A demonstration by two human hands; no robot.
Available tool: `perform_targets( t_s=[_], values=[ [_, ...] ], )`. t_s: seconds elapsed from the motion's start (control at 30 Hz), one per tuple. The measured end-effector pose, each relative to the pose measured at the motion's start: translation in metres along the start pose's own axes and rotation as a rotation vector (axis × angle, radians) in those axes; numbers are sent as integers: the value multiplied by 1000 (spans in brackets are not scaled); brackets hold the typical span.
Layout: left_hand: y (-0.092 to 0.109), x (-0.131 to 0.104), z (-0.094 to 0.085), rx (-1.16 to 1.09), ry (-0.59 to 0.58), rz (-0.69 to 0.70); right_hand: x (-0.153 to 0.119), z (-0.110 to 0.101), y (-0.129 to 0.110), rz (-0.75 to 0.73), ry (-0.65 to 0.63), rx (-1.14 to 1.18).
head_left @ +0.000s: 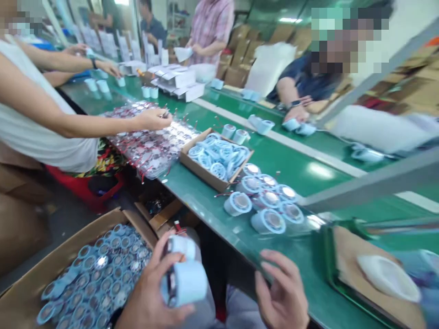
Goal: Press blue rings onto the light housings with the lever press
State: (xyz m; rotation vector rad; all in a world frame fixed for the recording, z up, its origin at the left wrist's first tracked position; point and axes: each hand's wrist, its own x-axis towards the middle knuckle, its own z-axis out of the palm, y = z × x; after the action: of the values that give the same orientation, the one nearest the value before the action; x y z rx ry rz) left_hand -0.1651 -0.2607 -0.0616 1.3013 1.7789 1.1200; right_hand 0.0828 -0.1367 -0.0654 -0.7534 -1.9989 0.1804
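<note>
My left hand (146, 294) is closed around two light-blue cylindrical housings (190, 283), held above my lap with dark ends towards the palm. A red wire end (178, 226) shows beside them. At the near edge of the green table, my right hand (283, 292) has its fingers apart and holds nothing. Several similar housings with silvery round tops (270, 221) stand grouped on the table beyond it. To my left, a large cardboard box (85, 233) contains many light-blue parts with metallic centres.
A shallow cardboard tray (206, 179) of light-blue rings sits mid-table. Wired metallic parts (147, 141) cover a sheet where a co-worker's hand (156, 119) reaches in. Another person's hand (297, 114) touches housings across the belt. A grey metal bar (370, 183) crosses at right, above a green-rimmed tray (331, 260).
</note>
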Motion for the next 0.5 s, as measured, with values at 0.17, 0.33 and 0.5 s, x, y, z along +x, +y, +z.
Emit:
perform_targets(
  t_s=[0.17, 0.33, 0.5],
  values=[
    [97, 85, 45, 425, -93, 232, 21, -31, 38, 125, -1, -414],
    [112, 122, 87, 684, -76, 271, 18, -26, 53, 168, 14, -451],
    [114, 126, 114, 711, 12, 267, 19, -20, 56, 213, 15, -437]
  ],
)
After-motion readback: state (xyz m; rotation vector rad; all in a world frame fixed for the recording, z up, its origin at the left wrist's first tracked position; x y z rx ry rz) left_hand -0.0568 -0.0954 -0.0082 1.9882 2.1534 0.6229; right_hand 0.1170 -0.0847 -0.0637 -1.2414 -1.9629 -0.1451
